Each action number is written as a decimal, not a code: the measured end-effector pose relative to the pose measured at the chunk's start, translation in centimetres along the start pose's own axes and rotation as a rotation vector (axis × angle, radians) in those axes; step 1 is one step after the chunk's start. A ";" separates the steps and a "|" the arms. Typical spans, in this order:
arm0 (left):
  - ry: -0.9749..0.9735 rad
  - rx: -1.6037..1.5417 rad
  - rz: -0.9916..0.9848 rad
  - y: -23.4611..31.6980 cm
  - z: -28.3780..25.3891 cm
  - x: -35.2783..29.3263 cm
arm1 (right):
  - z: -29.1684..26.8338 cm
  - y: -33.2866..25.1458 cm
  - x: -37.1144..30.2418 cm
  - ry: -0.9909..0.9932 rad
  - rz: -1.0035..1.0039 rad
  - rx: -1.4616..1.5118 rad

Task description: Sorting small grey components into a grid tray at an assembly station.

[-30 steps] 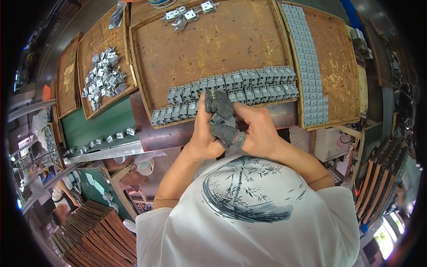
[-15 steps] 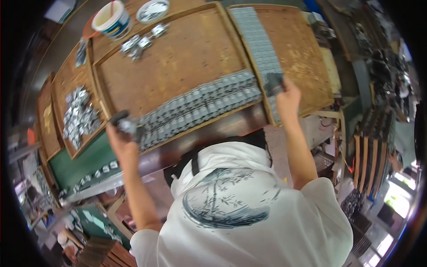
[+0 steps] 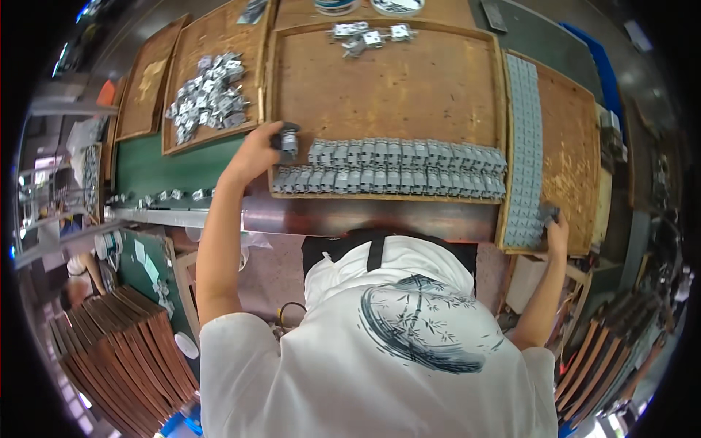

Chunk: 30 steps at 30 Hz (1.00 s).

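My left hand (image 3: 255, 153), dark coverings on its fingertips, is closed on a small grey metal part (image 3: 290, 141). It hovers over the left edge of the wooden middle tray (image 3: 387, 87), beside the left end of two rows of similar grey metal parts (image 3: 409, 166). My right hand (image 3: 558, 233) is at the near end of the narrow right tray (image 3: 569, 146), next to a long column of flat grey pieces (image 3: 524, 146). Its dark-covered fingers are drawn together; whatever they hold is too small to make out.
A heap of shiny metal parts (image 3: 208, 98) fills part of the left tray. Several loose parts (image 3: 365, 35) lie at the middle tray's far side. More sit along the green bench (image 3: 157, 171). Stacked wooden trays (image 3: 120, 350) stand low at left, others (image 3: 599, 358) at right.
The whole view has turned and shifted. My left hand has come over the middle tray's left edge with the metal part. My right hand has moved nearer along the column of grey pieces.
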<state>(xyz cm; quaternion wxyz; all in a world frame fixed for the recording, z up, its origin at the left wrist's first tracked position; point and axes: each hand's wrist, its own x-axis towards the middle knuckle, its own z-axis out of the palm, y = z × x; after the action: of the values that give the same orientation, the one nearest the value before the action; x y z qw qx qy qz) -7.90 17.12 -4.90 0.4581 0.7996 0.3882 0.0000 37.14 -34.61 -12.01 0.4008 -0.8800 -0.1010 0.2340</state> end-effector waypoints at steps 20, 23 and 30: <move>0.606 0.639 -0.771 -7.0 -3.0 -9.1 | 4.1 -8.3 -0.5 0.063 -0.159 0.825; 0.529 0.615 -0.800 -11.3 -2.3 -9.9 | 8.0 -12.0 -0.2 -0.027 -0.264 0.603; 0.893 -0.237 -0.176 -11.4 -2.3 -11.9 | 18.2 -22.2 -7.8 -0.348 -0.359 0.618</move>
<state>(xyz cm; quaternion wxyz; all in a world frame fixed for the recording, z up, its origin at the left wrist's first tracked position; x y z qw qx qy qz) -24.10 14.67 -7.67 0.3327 0.6275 0.6111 0.3494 21.55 -10.86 -3.10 0.6581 -0.6336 -0.2445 0.3250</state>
